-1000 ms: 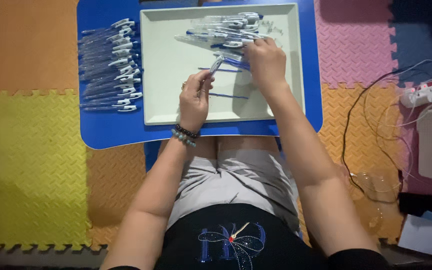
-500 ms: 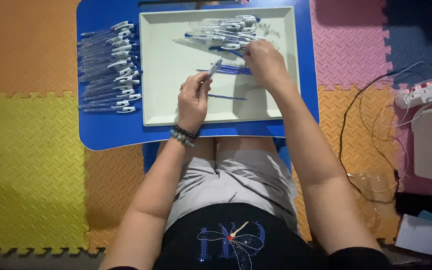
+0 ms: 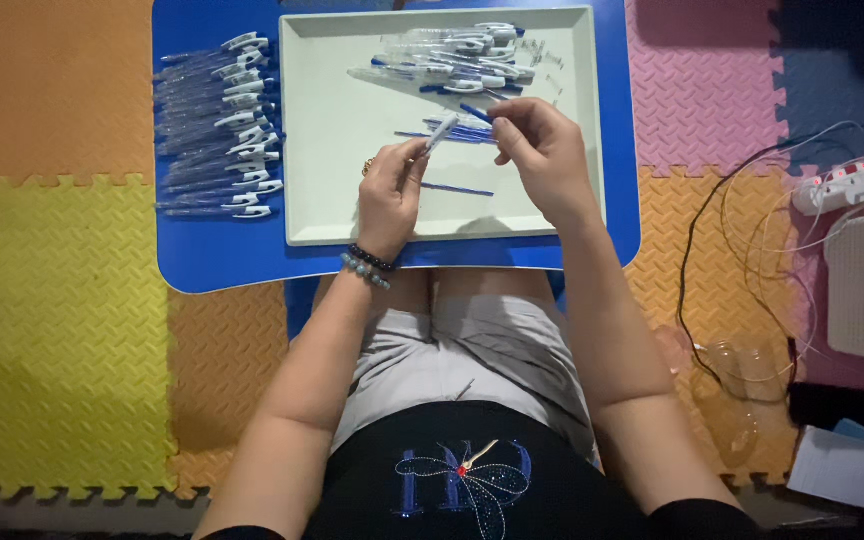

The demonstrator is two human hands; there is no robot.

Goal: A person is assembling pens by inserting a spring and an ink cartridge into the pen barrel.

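Over the tray [image 3: 332,120], both hands [image 3: 392,195] grip pen parts [image 3: 442,130].

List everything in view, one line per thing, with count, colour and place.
tray: one, pale green, on the blue table
table: one, blue, over the lap
finished pens: a row of many, clear with white and blue, left of tray
pen parts: a pile, clear, white, blue, top of tray
floor mats: several, orange, yellow, pink
power strip: one, white, right
left hand: holds white pen piece
right hand: fingers pinch blue piece

Dim, even light overhead; soft shadows, corners dark, slightly blurred.
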